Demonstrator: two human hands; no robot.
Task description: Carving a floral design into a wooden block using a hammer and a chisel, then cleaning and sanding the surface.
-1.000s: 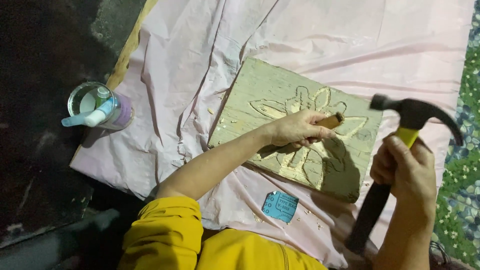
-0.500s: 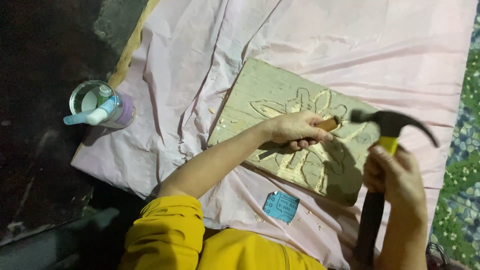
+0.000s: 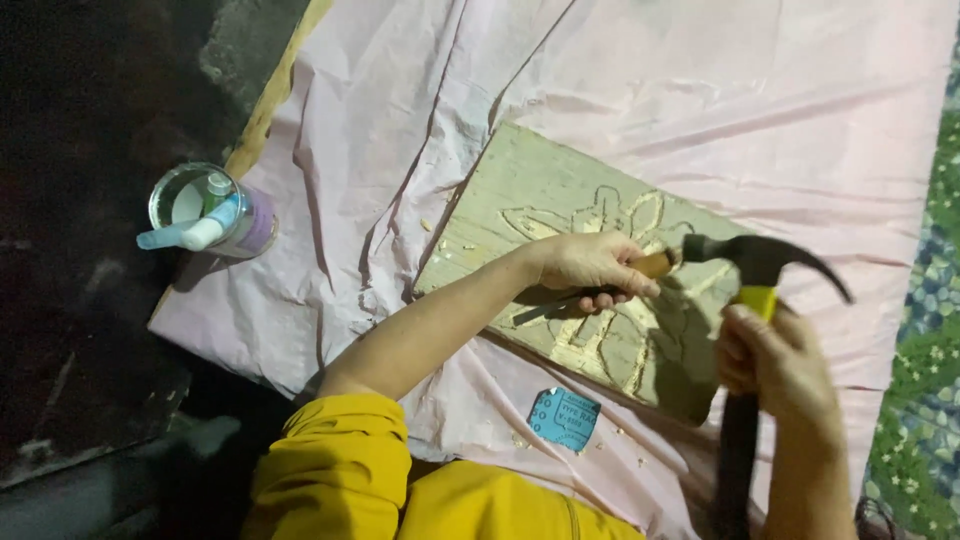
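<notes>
The pink cloth (image 3: 760, 110) lay bare beyond the carved wooden board (image 3: 560, 200), leaving open room along its far edge and upper right. The left forearm crossed the board's near left corner, and the hammer (image 3: 760, 265) hung over its right end, blocking both. At far left a clear cup (image 3: 205, 210) of bottles stood well apart, with a blue paper tag (image 3: 563, 418) flat on the cloth near the board's front edge.

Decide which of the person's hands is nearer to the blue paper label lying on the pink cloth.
Right, narrowly. The right hand, gripping the hammer, sits to the right of the blue label and a little above. The left hand, holding the chisel, rests farther up on the carved board.
</notes>
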